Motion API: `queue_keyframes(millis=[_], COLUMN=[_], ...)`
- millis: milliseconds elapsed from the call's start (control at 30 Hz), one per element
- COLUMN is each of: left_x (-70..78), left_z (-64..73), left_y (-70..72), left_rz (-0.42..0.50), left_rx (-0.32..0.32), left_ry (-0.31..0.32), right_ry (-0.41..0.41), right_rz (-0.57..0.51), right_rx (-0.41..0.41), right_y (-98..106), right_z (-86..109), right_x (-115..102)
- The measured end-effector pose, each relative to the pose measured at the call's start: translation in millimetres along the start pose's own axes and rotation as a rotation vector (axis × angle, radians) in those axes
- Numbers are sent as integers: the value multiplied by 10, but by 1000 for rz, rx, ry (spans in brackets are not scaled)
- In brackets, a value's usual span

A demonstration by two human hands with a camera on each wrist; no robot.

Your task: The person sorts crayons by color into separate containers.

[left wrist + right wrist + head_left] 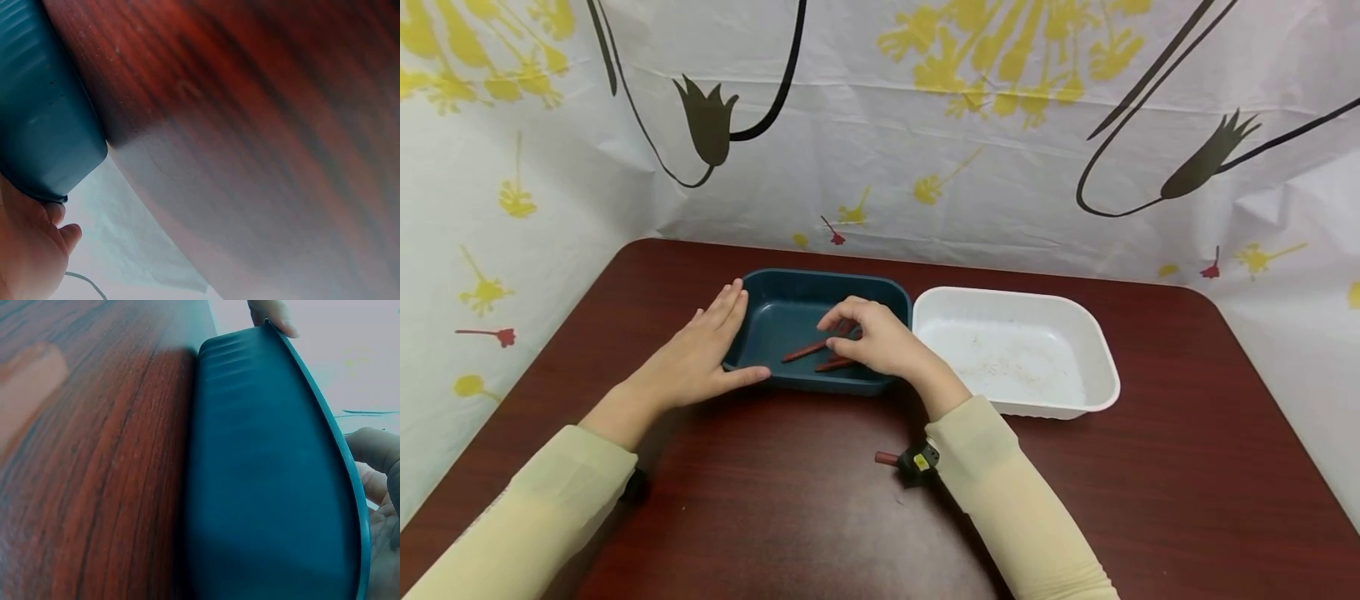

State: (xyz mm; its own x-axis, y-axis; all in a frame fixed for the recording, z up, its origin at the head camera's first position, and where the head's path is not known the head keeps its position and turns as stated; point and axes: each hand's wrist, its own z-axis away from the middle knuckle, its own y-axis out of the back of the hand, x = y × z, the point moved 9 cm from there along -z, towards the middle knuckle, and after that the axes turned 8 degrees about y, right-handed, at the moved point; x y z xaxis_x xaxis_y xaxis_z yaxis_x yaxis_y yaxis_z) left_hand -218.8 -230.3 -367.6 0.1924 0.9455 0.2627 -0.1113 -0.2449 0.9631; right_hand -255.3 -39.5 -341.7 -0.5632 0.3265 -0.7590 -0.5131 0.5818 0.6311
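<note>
A dark teal tray (775, 379) stands on the table with a few reddish-brown sticks (803, 351) inside. My left hand (696, 354) rests against the tray's left end, its fingers along the rim and the thumb over the front edge. The left wrist view shows that hand (28, 240) at the tray's corner. Over the right half of the tray is my right hand (880, 337), thumb and forefinger bent and apart, just above the sticks. In the right wrist view its fingers (375, 450) show behind the tray wall (269, 462), which hides the sticks.
A white tray (1018, 350) with small brown specks stands right beside the teal one. Under my right wrist sits a black camera (917, 461), with a short reddish rod (886, 458) showing at its left. A patterned sheet (865, 125) hangs behind the dark red table (790, 492).
</note>
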Motion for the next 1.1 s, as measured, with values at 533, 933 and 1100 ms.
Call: queue_keyframes(millis=[533, 933, 1100], left_x=[32, 18, -1], left_z=[-25, -2, 9], left_y=[-16, -3, -6], left_rz=[-21, -10, -4], left_rx=[-29, 7, 9], left_ry=[-4, -14, -5], right_ry=[12, 13, 35], right_rz=[4, 4, 2], right_rx=[16, 24, 33], right_y=[83, 160, 186], right_z=[75, 152, 180], right_x=[20, 3, -22])
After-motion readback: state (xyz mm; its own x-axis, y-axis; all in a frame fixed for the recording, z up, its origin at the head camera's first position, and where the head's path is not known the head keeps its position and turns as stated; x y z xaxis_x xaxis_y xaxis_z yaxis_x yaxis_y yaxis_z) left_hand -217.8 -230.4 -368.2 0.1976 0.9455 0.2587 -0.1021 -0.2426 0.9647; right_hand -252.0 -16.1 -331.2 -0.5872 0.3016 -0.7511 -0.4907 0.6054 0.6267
